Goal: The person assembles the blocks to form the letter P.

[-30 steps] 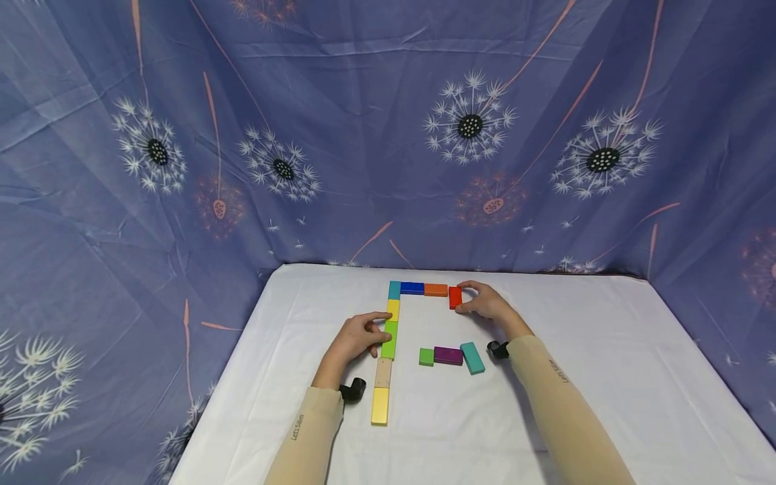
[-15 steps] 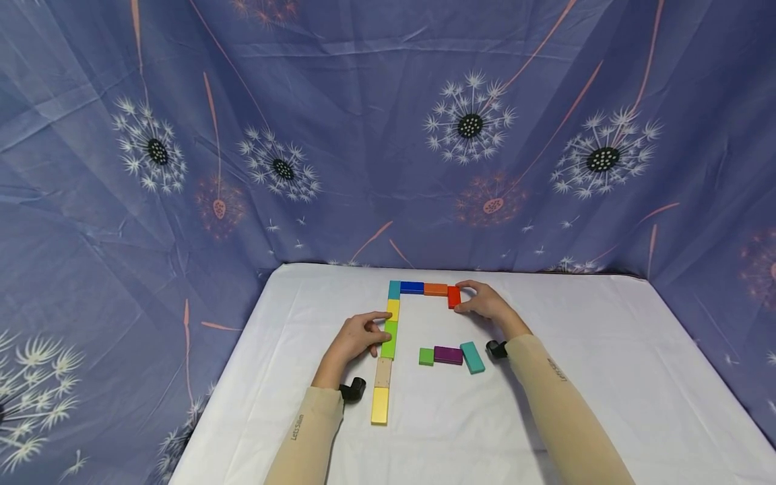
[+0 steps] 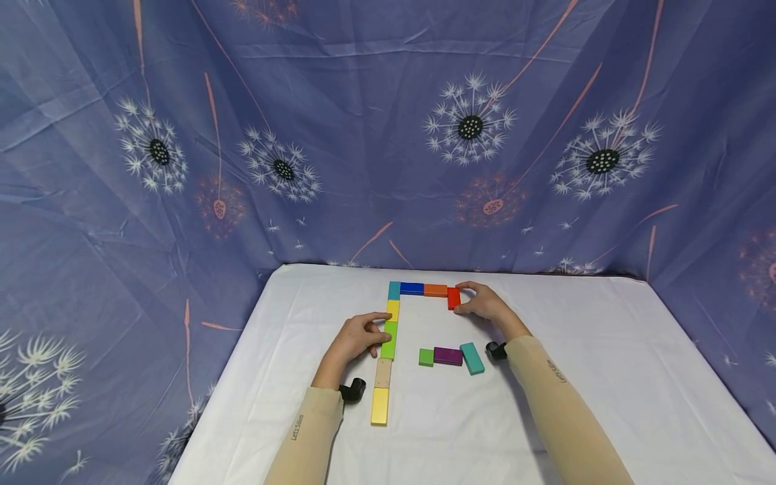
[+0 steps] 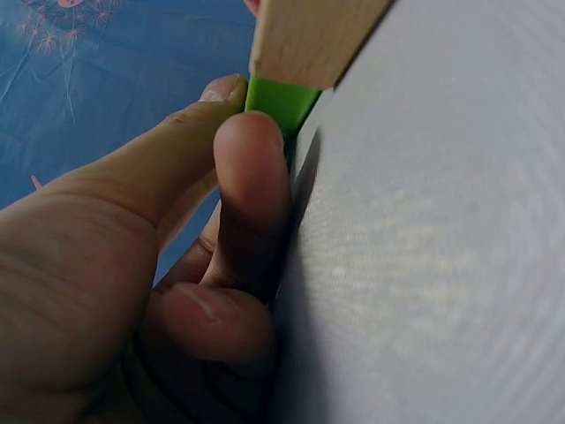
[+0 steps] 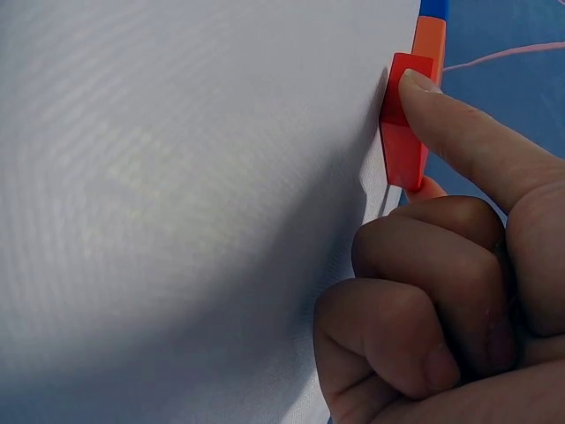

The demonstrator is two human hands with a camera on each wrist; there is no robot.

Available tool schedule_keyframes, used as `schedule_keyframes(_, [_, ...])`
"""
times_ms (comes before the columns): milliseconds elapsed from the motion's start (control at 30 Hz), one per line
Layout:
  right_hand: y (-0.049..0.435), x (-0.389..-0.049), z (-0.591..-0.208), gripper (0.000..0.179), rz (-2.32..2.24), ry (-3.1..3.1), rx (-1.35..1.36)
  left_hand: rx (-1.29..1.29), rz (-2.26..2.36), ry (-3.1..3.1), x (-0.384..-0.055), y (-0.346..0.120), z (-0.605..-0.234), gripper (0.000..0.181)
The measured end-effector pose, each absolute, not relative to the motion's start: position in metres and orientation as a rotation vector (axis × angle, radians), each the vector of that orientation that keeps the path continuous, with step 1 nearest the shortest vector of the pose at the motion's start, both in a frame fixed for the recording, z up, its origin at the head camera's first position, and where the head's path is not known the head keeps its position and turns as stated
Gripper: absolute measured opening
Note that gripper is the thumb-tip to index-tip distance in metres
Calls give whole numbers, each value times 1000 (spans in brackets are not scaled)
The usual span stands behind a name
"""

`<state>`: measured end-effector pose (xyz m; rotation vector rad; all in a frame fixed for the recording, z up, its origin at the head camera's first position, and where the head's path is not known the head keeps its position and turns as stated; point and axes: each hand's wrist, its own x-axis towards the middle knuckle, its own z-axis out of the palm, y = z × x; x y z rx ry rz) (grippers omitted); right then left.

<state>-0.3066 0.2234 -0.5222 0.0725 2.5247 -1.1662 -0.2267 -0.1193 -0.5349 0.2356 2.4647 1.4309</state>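
Note:
My right hand (image 3: 485,304) pinches a red block (image 3: 454,298) between the thumb at its near end and a finger at its far end. The red block stands crosswise against the right end of an orange block (image 3: 435,290); a blue block (image 3: 412,288) and a teal-blue block (image 3: 395,290) continue that row leftward. My left hand (image 3: 356,335) rests at the left column, its index fingertip on a yellow block (image 3: 393,311) and its thumb on a light green block (image 3: 389,342). In the left wrist view the other fingers are bent beside the green block (image 4: 281,102).
Below the green block, a bare wood block (image 3: 383,373) and a gold block (image 3: 379,407) extend the column. Inside the corner lie a small green block (image 3: 426,357), a purple block (image 3: 448,356) and a slanted turquoise block (image 3: 472,358). A patterned curtain (image 3: 376,168) hangs behind the white-covered table (image 3: 545,296).
My right hand has moved the red block slightly left, closing the small gap to the orange block. The left hand and the other blocks have stayed put.

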Motion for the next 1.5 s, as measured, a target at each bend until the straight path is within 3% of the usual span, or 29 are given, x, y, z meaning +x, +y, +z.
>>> schedule_keyframes(600, [229,-295,-517,80,-1229,2544,65,240,1415,2478,-227,-119,-534,52])
schedule_keyframes(1100, [217,-247,-490,73,-1399,2600,4,250,1412,2483,-225,-118,-533,52])
schedule_keyframes(1500, [201,-217,-492,73,-1438,2612,-12,247,1414,2479,-226,-119,-535,52])
